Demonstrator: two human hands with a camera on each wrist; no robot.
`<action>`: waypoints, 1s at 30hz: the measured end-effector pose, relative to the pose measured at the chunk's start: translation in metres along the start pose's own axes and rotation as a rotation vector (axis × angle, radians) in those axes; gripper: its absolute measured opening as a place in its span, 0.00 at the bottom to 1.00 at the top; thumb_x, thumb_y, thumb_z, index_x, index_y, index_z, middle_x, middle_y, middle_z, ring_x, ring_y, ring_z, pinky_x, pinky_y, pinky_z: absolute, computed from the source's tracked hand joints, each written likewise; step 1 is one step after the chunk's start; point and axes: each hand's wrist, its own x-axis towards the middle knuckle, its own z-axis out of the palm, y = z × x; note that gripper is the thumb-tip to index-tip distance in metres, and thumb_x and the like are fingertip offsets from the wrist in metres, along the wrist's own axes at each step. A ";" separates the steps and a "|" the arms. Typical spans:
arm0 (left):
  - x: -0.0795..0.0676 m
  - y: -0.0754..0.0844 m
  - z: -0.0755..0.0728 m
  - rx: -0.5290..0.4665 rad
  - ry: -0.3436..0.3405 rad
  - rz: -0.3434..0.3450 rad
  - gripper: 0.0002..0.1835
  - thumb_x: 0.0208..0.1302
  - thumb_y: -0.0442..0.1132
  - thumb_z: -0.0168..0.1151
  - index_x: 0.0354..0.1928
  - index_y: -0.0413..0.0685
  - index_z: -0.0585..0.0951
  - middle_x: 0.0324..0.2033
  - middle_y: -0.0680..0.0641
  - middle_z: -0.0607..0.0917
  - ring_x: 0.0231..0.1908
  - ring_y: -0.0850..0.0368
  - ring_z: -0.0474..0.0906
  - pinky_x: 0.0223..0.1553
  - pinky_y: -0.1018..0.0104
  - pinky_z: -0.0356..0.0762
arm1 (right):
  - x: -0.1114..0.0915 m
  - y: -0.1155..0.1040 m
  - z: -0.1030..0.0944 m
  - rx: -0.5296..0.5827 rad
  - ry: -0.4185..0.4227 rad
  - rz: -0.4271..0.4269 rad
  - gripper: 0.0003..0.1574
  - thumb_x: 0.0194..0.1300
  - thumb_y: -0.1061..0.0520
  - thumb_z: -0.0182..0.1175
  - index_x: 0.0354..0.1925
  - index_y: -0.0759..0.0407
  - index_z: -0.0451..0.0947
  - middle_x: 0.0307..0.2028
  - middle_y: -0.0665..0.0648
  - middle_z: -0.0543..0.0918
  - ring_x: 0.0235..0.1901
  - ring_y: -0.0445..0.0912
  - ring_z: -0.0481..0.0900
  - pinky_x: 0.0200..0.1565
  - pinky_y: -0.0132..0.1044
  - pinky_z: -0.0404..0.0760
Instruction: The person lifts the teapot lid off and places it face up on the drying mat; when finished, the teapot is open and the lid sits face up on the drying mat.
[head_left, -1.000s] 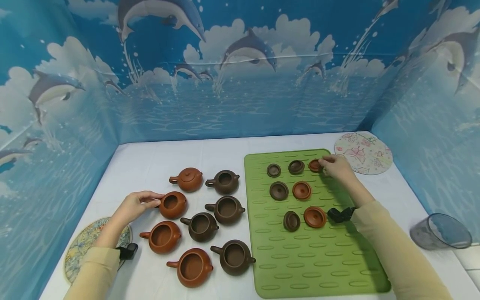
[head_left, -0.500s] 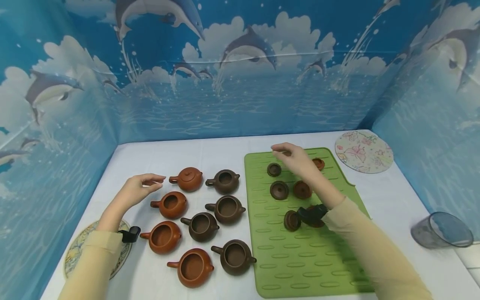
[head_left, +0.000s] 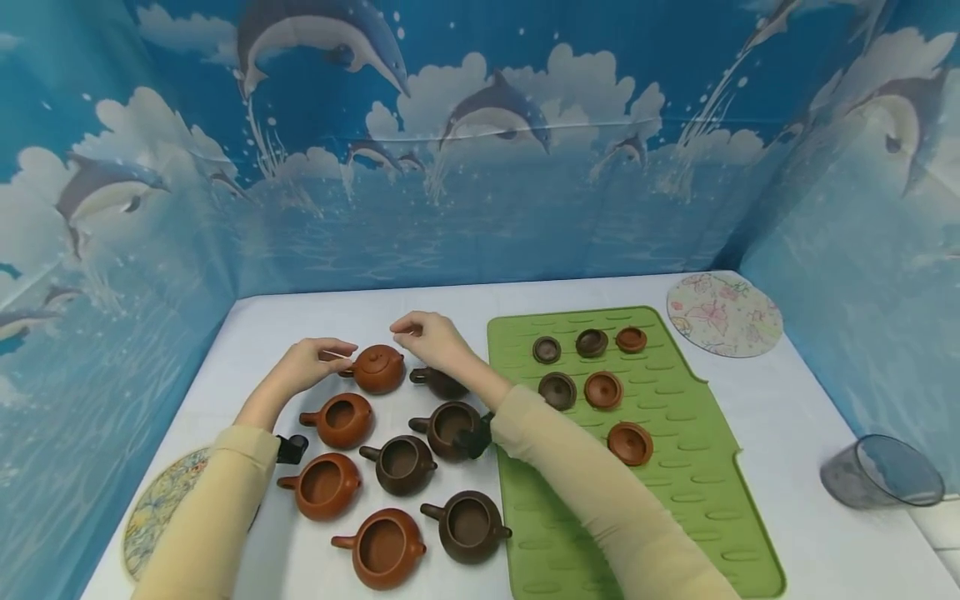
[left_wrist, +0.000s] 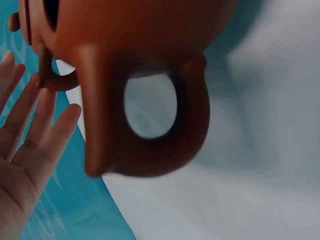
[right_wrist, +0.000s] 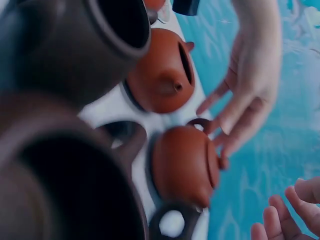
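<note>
A reddish-brown teapot with its lid on (head_left: pixel 377 369) stands at the back left of the table. My left hand (head_left: pixel 311 364) reaches its handle, fingers loosely bent; in the left wrist view those fingers (left_wrist: pixel 37 130) look spread beside the handle, and I cannot tell whether they touch it. My right hand (head_left: pixel 435 337) hovers just right of the same teapot, holding nothing, above a dark brown teapot (head_left: pixel 438 383) that it partly covers. Several lidless teapots stand in front, including a reddish one (head_left: pixel 343 421) and a dark one (head_left: pixel 403 465).
Several loose lids, such as a reddish lid (head_left: pixel 630 443), lie on a green mat (head_left: pixel 697 500) at the right; my right sleeve crosses part of it. A patterned round mat (head_left: pixel 723 312) lies at the back right, another (head_left: pixel 161 508) at the left. A grey cup (head_left: pixel 877 471) lies far right.
My right hand has left the reddish lid at the mat's back and swung left over to the lidded teapot. My left hand has let go of a lidless reddish teapot's handle and moved to the lidded one.
</note>
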 end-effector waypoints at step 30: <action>0.008 0.002 0.014 -0.003 0.073 -0.041 0.18 0.68 0.36 0.62 0.59 0.43 0.81 0.54 0.35 0.83 0.49 0.41 0.83 0.44 0.54 0.84 | 0.022 -0.009 0.063 -0.425 -0.007 -0.044 0.12 0.69 0.55 0.62 0.47 0.58 0.84 0.44 0.56 0.85 0.46 0.46 0.83 0.45 0.32 0.82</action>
